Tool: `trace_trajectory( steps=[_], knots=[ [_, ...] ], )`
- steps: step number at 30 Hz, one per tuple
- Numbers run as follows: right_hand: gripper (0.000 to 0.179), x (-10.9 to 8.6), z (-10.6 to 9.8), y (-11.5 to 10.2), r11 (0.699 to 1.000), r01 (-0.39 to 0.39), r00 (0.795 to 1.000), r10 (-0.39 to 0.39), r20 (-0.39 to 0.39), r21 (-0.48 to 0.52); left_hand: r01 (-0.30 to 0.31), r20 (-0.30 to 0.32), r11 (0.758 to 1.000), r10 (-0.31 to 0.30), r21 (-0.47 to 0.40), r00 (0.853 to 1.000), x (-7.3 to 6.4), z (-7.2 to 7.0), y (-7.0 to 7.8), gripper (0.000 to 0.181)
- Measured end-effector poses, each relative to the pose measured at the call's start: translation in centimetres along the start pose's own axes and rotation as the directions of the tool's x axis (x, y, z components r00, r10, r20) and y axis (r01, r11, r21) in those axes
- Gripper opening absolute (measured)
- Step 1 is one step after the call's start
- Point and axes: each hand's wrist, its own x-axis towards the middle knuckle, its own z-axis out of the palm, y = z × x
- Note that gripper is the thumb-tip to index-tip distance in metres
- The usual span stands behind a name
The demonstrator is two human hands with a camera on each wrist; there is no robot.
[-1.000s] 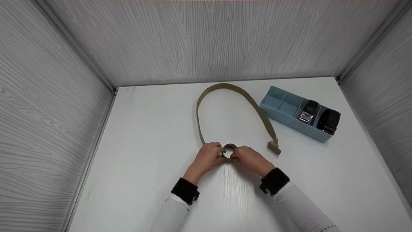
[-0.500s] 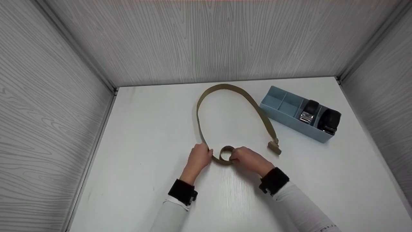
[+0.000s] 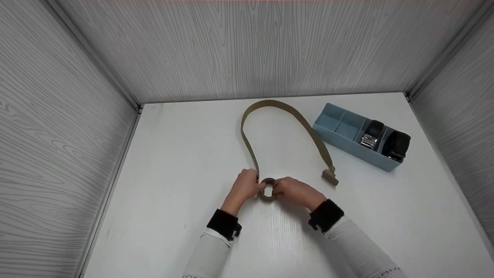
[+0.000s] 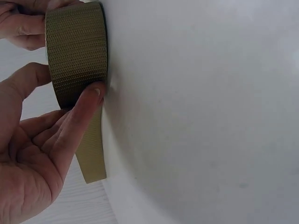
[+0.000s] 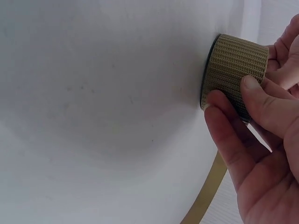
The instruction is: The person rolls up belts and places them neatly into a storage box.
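Note:
An olive-tan webbing belt (image 3: pixel 319 146) stands on its edge on the white table (image 3: pixel 185 154), arching away from me. Its near end is wound into a small coil (image 4: pixel 77 44) between both hands. My left hand (image 3: pixel 245 185) holds the coil's left side where the strap runs into it; in the left wrist view its fingers curl around the webbing. On the coil's right side, my right hand (image 3: pixel 296 192) pinches the wound layers between thumb and fingers, as the right wrist view shows (image 5: pixel 236 60). The belt's tan buckle (image 3: pixel 330 177) lies at the other end, right of my right hand.
A blue divided box (image 3: pixel 357 148) stands at the back right, close to the belt. Two of its compartments hold rolled black belts (image 3: pixel 396 146) with shiny metal buckles. Grey wood-grain panels (image 3: pixel 247 50) enclose the table at the back and both sides.
My left hand first slid left along the strap, then came back to the coil. The belt's left stretch has swung inward to the right, and the strap now wraps closer around the coil.

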Motion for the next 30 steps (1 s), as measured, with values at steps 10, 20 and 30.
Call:
trace_trajectory(
  steps=[10, 20, 30],
  knots=[
    [0.012, 0.0, 0.4, 0.5, 0.999, 0.029, 0.999, -0.028, -0.029, 0.046, -0.118, -0.075, 0.943, 0.148, 0.311, 0.986, 0.4, 1.1, 1.0, 0.031],
    [0.021, -1.0, -0.1, 0.4, 0.959, -0.197, 0.954, 0.235, -0.185, 0.206, -0.051, -0.124, 0.971, 0.082, 0.235, 0.989, 0.4, 2.0, 1.5, 0.016],
    [0.014, 0.1, 0.7, -0.9, 0.807, -0.541, 0.784, 0.586, -0.203, 0.237, 0.009, -0.117, 0.997, 0.000, 0.071, 0.993, 0.3, 2.2, 1.9, 0.009]
  ],
)
